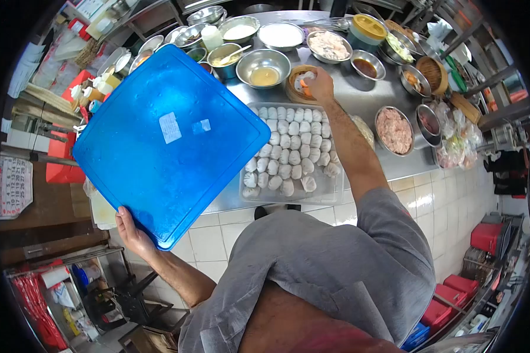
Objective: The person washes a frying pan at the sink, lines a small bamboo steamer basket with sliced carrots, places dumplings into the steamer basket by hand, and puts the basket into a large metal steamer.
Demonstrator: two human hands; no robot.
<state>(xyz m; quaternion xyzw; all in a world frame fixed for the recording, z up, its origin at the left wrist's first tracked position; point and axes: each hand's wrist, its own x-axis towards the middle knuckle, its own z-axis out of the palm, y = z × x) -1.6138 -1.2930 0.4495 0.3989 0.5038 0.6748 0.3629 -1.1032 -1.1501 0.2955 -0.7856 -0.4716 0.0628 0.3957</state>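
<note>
My left hand [132, 232] grips the lower edge of a large square blue plastic lid [138, 150], held up tilted at the left, with two small paper labels on it. My right hand [320, 85] reaches over a small round bamboo steamer [294, 94] with something white and orange inside. Its fingers are bent together at the steamer; whatever is in them is hidden. Below that arm, rows of white pleated dumplings [294, 156] fill much of a clear plastic tray [338, 191]. The blue lid overlaps the tray's left side in view.
Metal bowls line the back of the steel table [359, 100]: one with yellowish liquid [264, 76], one with dark sauce [364, 67], one with pink minced meat [394, 130]. Plastic bags [456, 135] lie at the right edge. Squeeze bottles [91, 92] stand at the left.
</note>
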